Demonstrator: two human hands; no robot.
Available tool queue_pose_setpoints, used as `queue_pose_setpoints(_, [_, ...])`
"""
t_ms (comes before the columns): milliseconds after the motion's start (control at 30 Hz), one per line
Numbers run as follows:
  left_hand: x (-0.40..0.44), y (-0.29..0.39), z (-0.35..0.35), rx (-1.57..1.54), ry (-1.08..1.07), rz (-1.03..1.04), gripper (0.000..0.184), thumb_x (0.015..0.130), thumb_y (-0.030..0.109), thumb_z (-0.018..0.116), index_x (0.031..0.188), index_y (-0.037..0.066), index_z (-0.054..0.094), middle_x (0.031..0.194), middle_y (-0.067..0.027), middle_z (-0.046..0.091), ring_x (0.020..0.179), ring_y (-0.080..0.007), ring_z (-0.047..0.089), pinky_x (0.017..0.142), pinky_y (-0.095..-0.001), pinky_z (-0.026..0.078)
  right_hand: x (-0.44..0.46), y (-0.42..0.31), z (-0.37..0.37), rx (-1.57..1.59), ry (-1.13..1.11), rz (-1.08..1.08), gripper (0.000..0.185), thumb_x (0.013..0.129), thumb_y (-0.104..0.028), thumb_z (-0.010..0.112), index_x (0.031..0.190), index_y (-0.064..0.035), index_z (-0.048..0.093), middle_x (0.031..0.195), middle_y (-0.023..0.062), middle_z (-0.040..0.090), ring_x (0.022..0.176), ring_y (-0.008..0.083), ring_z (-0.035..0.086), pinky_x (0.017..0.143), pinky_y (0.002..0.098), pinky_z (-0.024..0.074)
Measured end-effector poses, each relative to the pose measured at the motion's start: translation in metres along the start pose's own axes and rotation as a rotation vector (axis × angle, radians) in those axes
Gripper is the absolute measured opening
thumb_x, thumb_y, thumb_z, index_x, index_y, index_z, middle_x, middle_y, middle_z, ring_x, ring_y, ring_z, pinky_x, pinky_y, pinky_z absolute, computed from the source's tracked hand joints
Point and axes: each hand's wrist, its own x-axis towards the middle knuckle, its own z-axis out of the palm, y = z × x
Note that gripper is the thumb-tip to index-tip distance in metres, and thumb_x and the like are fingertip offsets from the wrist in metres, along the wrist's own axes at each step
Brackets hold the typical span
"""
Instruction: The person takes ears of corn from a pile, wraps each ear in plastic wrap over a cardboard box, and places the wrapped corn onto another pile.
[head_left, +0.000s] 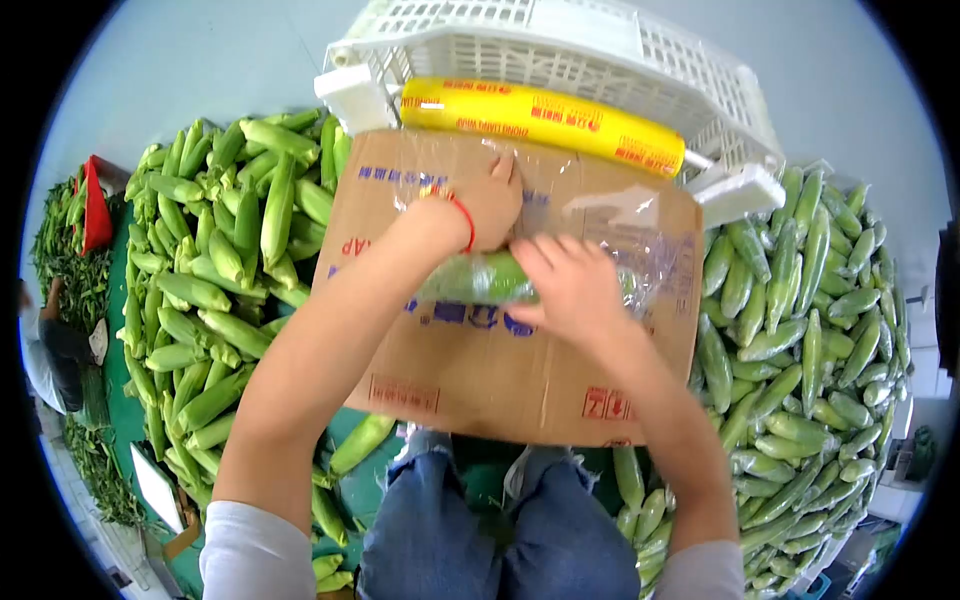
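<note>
A green ear of corn (478,279) lies across the cardboard sheet (500,375), with clear plastic film (640,235) over and around it. My right hand (575,285) is closed over the right part of the ear, its fingers bent on the film. Above the ear, my left hand (487,205) lies on the film near the top of the cardboard, a red string on its wrist; the fingers are partly hidden and what they hold cannot be made out. Behind both hands is a yellow roll of film (540,120).
White plastic crates (560,60) stand behind the roll. Unwrapped corn (225,230) is piled at the left, film-wrapped corn (800,400) at the right. At the far left are a person (60,355) and a red object (97,210).
</note>
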Motion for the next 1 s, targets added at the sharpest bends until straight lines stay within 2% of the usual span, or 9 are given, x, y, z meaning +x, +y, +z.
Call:
queue_pose_setpoints(200, [-0.012, 0.008, -0.013, -0.108, -0.039, -0.063, 0.087, 0.076, 0.033, 0.073, 0.138, -0.014, 0.034, 0.148, -0.0294, 0.033, 0.134, -0.0407, 0.039, 0.109, -0.0405, 0.04, -0.055, -0.04, -0.021, 0.295, -0.111, -0.072, 0.061, 0.07, -0.05, 0.075, 0.111, -0.0068, 0.062, 0.092, 0.0106, 0.067, 0.075, 0.0286, 0.068, 0.061, 0.0408, 0.0539])
queue_pose_setpoints(300, [-0.019, 0.002, -0.021, -0.246, -0.029, -0.018, 0.082, 0.079, 0.036, 0.072, 0.138, -0.009, 0.039, 0.148, -0.0248, 0.036, 0.132, -0.0408, 0.042, 0.108, -0.0398, 0.04, -0.102, -0.071, -0.048, 0.664, -0.59, -0.117, 0.061, 0.077, -0.052, 0.068, 0.117, -0.007, 0.059, 0.1, 0.0173, 0.067, 0.087, 0.0308, 0.068, 0.072, 0.0441, 0.0554])
queue_pose_setpoints(533, [-0.12, 0.09, 0.009, -0.842, 0.773, 0.239, 0.066, 0.085, 0.025, 0.067, 0.144, 0.01, 0.043, 0.154, -0.0203, 0.031, 0.142, -0.0404, 0.03, 0.113, -0.0524, 0.03, -0.137, -0.072, -0.052, 1.932, -0.438, 1.007, 0.077, 0.087, -0.061, 0.055, 0.133, 0.0007, 0.043, 0.091, 0.0182, 0.062, 0.07, 0.0285, 0.065, 0.059, 0.0357, 0.0544])
queue_pose_setpoints(567, [-0.12, 0.104, 0.014, -0.903, 0.769, 0.307, 0.072, 0.084, 0.024, 0.068, 0.149, 0.012, 0.037, 0.155, -0.02, 0.028, 0.143, -0.0409, 0.028, 0.113, -0.0541, 0.03, -0.12, -0.073, -0.055, 2.132, -0.527, 1.011, 0.08, 0.088, -0.065, 0.051, 0.131, 0.0012, 0.042, 0.082, 0.018, 0.061, 0.063, 0.0284, 0.063, 0.052, 0.0344, 0.0532])
queue_pose_setpoints(633, [-0.11, 0.128, -0.006, -2.183, 0.941, 0.135, 0.087, 0.083, 0.019, 0.067, 0.155, 0.016, 0.018, 0.156, -0.02, 0.023, 0.142, -0.0407, 0.029, 0.111, -0.0549, 0.033, -0.098, -0.087, -0.03, 3.036, -0.74, 0.693, 0.092, 0.083, -0.079, 0.041, 0.128, 0.0014, 0.044, 0.072, 0.0189, 0.057, 0.048, 0.0271, 0.058, 0.04, 0.0335, 0.0479])
queue_pose_setpoints(700, [-0.123, 0.109, -0.006, -2.702, 0.495, 0.46, 0.081, 0.089, 0.013, 0.059, 0.155, 0.024, 0.014, 0.116, -0.0173, 0.062, 0.095, -0.0321, 0.067, 0.088, -0.0507, 0.055, -0.089, -0.12, 0.006, 3.282, -0.871, 0.15, 0.1, 0.079, -0.086, 0.035, 0.113, 0.0056, 0.052, 0.066, 0.018, 0.055, 0.045, 0.026, 0.056, 0.035, 0.0333, 0.0443])
queue_pose_setpoints(767, [-0.132, 0.113, -0.023, -2.651, 0.691, 0.366, 0.034, 0.096, 0.017, 0.05, 0.128, 0.014, 0.041, 0.065, 0.0002, 0.041, 0.057, -0.0147, 0.05, 0.061, -0.0381, 0.055, -0.076, -0.129, 0.02, 3.17, -0.99, -0.346, 0.105, 0.076, -0.09, 0.031, 0.098, 0.0093, 0.057, 0.062, 0.0171, 0.053, 0.045, 0.0255, 0.056, 0.033, 0.0331, 0.0429])
queue_pose_setpoints(867, [-0.143, 0.096, -0.024, -2.239, 0.81, -0.21, 0.014, 0.101, 0.022, 0.046, 0.112, 0.013, 0.047, 0.071, -0.002, 0.045, 0.065, -0.0161, 0.052, 0.064, -0.0338, 0.05, -0.088, -0.115, -0.023, 2.651, -0.647, 0.545, 0.076, 0.084, -0.069, 0.054, 0.104, 0.0041, 0.059, 0.077, 0.0179, 0.06, 0.053, 0.0251, 0.061, 0.044, 0.0329, 0.0491])
queue_pose_setpoints(1000, [-0.158, 0.096, 0.007, -2.063, 1.028, -0.41, 0.025, 0.105, 0.027, 0.04, 0.117, 0.006, 0.048, 0.084, -0.008, 0.049, 0.084, -0.0202, 0.053, 0.077, -0.034, 0.049, -0.118, -0.102, -0.023, 1.22, 0.023, 0.559, 0.055, 0.079, -0.035, 0.08, 0.122, -0.0061, 0.059, 0.103, 0.0172, 0.065, 0.07, 0.0229, 0.068, 0.06, 0.034, 0.0556])
